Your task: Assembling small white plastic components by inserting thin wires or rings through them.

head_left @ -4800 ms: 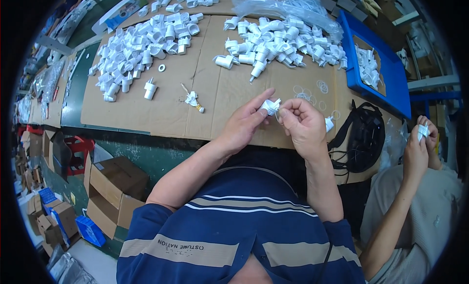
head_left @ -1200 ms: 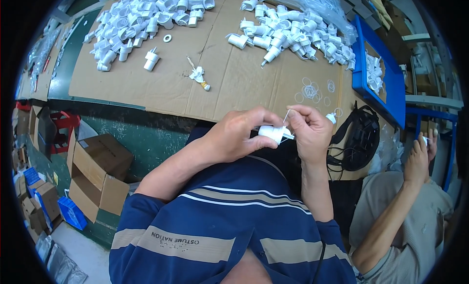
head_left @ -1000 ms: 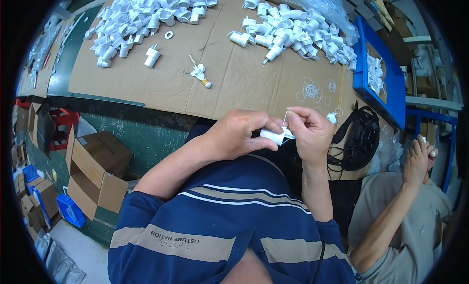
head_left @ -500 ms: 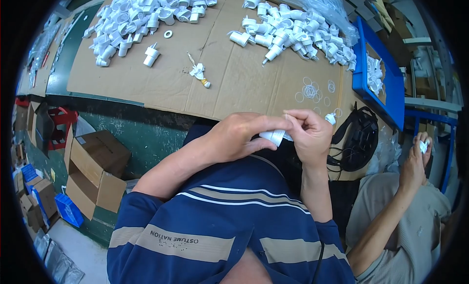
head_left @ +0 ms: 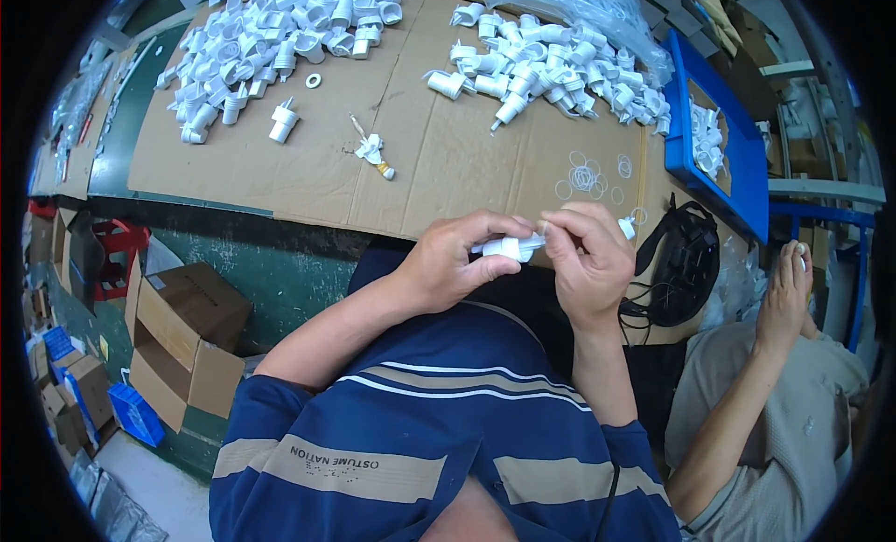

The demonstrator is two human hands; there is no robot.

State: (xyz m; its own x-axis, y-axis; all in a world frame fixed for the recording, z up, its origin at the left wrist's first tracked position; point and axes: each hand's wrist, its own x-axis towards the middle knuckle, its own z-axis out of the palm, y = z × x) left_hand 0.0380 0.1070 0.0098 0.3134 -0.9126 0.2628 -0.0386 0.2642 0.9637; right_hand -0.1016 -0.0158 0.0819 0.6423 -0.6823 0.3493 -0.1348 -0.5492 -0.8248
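Observation:
My left hand (head_left: pixel 446 265) holds a white plastic fitting (head_left: pixel 509 251) between thumb and fingers, just past the near edge of the table. Close against the fitting's right end, my right hand (head_left: pixel 595 262) is pinched shut. What lies between its fingertips is too small to make out. Several thin, clear rings (head_left: pixel 585 177) lie on the cardboard beyond my right hand. A single small white fitting (head_left: pixel 626 228) stands just to the right of that hand.
White fittings form a left pile (head_left: pixel 266 52) and a right pile (head_left: pixel 551 71) on the cardboard (head_left: pixel 392 104). A white-wrapped stick (head_left: pixel 371 152) lies between. At right are a blue tray (head_left: pixel 679 132), a black strapped item (head_left: pixel 686 262) and a co-worker's hand (head_left: pixel 787 295). An open carton (head_left: pixel 187 327) sits left.
My hands have drawn slightly apart, and the fitting now shows more fully. The right fingertips have moved to its upper right end. The co-worker's hands have come together.

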